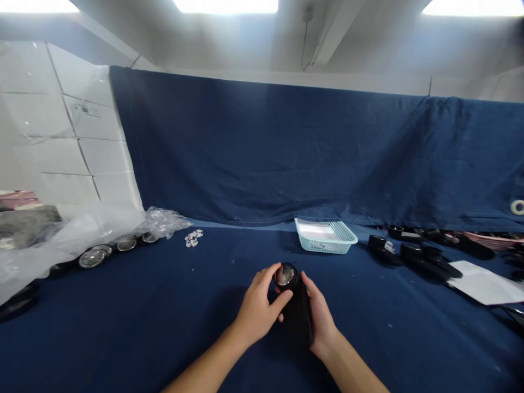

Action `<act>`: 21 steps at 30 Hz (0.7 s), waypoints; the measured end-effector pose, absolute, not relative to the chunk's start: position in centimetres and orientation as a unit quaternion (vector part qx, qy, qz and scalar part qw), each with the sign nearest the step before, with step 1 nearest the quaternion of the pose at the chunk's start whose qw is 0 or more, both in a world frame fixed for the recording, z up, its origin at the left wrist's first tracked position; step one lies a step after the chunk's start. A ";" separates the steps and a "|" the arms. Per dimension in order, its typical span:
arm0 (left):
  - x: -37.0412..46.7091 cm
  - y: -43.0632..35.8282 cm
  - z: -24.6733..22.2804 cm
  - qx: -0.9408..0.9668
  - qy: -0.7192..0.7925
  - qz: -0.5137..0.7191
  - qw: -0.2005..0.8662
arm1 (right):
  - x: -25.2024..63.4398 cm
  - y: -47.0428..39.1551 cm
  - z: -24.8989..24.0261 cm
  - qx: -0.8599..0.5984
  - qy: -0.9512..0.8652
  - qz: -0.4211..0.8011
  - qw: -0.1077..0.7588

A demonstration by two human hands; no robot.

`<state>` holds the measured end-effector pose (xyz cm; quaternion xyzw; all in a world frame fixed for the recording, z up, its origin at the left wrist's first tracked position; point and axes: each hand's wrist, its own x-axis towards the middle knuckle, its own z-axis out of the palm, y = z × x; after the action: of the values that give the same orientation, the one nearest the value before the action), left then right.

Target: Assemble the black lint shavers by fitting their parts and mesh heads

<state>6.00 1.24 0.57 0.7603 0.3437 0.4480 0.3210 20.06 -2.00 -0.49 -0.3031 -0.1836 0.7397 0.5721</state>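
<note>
Partly hidden, the right hand [321, 321] grips a long, black device [298, 321]. The left hand [258, 307] clasps its round, metallic top [286, 275].

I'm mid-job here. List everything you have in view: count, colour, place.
Held device: one, black with silver round top, between both hands
Basket: one, light blue, beyond the hands
Sheet: white, in the basket
Small pieces: several, whitish, left of the basket
Round pieces: at least four, silver-faced, left
Clear plastic: count unclear, left
Boxes: several, white, stacked far left
Black devices: several, right
Paper: white, right
Ring: one, pale, far right
Table cover: dark blue, below
Curtain: dark blue, behind
Lights: three, white, overhead
Left hand: one, at the round top
Right hand: one, around the device's body
</note>
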 end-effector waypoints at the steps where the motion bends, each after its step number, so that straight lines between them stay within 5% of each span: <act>1: 6.1 1.2 0.5 0.754 0.344 0.446 0.338 | 20.0 -2.1 -0.4 -0.302 -0.184 0.742 0.570; 21: 6.2 3.2 0.0 0.600 0.392 0.436 0.545 | 19.7 -2.2 -0.7 -0.263 -0.221 0.732 0.589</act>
<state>6.22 3.17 0.04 0.5996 0.3918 0.4360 0.5448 19.69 -2.20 -0.75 -0.2627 -0.2207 0.7318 0.5888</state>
